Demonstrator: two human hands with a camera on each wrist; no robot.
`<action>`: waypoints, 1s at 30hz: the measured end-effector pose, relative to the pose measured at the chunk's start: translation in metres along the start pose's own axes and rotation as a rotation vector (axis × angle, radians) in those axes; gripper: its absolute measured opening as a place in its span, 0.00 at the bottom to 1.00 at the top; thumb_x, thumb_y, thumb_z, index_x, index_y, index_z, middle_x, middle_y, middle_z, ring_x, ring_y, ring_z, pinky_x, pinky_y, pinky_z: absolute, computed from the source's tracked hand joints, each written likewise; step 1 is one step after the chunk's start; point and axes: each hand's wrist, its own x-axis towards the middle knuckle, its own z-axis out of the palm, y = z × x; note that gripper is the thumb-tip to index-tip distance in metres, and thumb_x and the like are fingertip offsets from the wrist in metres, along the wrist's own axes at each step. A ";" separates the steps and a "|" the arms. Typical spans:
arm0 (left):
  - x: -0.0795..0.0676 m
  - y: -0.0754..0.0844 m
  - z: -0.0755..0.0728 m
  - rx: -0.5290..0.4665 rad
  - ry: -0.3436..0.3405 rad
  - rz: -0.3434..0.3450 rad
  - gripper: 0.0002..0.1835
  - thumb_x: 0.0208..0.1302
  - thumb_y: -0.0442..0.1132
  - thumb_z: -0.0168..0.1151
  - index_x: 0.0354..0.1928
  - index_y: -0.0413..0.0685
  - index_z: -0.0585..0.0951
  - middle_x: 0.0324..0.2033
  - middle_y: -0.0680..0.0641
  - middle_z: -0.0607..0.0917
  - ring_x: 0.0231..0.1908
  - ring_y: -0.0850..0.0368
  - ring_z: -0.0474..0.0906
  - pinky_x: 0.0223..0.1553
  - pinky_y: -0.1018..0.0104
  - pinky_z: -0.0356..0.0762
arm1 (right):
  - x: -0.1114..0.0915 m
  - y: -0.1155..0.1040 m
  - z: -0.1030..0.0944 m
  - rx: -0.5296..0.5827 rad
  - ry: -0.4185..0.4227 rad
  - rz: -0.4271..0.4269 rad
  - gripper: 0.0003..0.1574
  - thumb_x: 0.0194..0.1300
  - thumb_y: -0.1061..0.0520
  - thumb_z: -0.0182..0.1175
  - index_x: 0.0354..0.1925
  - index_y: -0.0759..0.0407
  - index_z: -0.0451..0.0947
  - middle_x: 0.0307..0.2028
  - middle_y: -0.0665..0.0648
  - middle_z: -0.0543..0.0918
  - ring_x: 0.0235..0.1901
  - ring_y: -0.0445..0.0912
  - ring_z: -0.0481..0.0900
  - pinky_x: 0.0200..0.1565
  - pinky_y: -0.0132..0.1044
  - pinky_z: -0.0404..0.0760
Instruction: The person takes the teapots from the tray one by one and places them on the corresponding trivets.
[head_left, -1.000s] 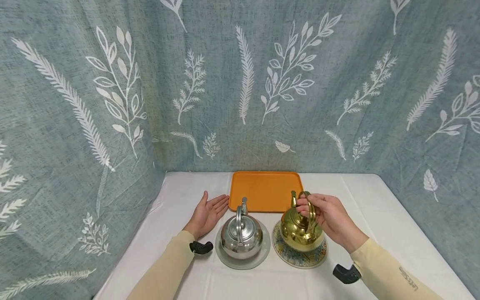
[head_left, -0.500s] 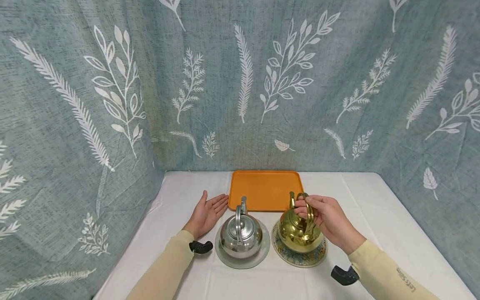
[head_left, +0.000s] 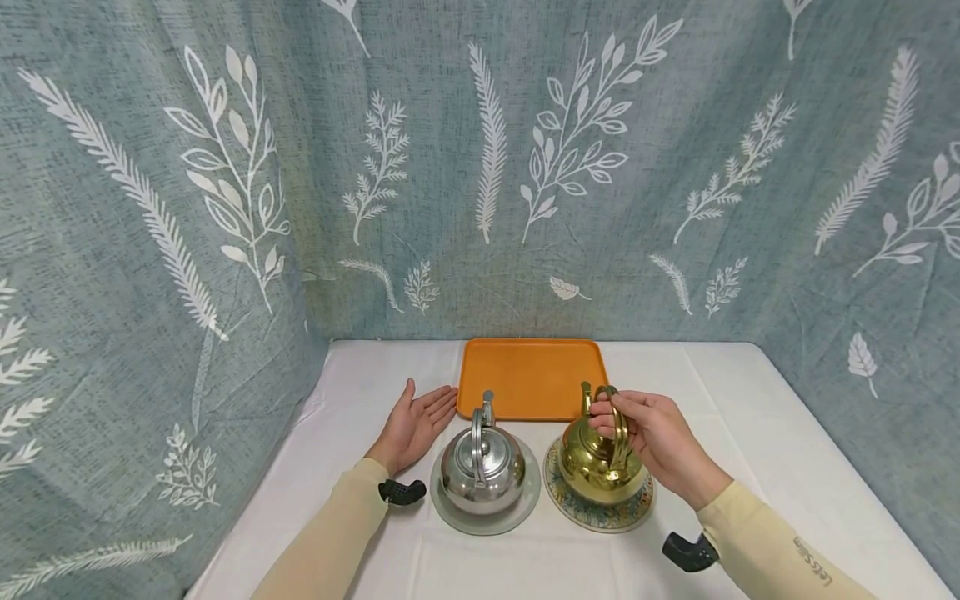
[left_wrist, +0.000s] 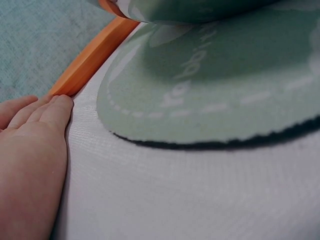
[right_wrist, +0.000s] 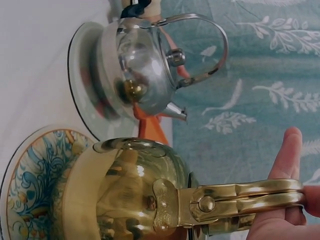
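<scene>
My right hand [head_left: 663,437] holds the arched handle of a shiny gold kettle [head_left: 600,467], with fingers passing through the loop. Beneath this kettle is a round mat with a blue and yellow floral pattern [right_wrist: 37,180]; whether its base touches the mat cannot be told. To its left, a silver kettle [head_left: 483,475] stands on a round pale green mat [left_wrist: 150,125]. Both spouts point away from me. My left hand [head_left: 412,433] rests palm up on the table left of the silver kettle, fingers straight, tips at the corner of the orange tray [head_left: 532,379].
A white cloth [head_left: 690,379] covers the table. Behind and at both sides hangs a blue-green curtain [head_left: 442,183] with white leaf prints. The tray lies flat at the back, just beyond the two kettles.
The gold kettle and my right hand have sunk very slightly relative to the patterned mat. My left hand and the silver kettle stay where they were.
</scene>
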 end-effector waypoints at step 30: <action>0.003 0.000 -0.001 0.005 -0.007 -0.003 0.52 0.84 0.72 0.31 0.86 0.32 0.46 0.86 0.35 0.47 0.85 0.42 0.44 0.84 0.52 0.46 | -0.007 0.008 0.001 -0.062 0.042 -0.015 0.26 0.89 0.61 0.48 0.68 0.86 0.67 0.50 0.67 0.89 0.43 0.44 0.91 0.50 0.35 0.91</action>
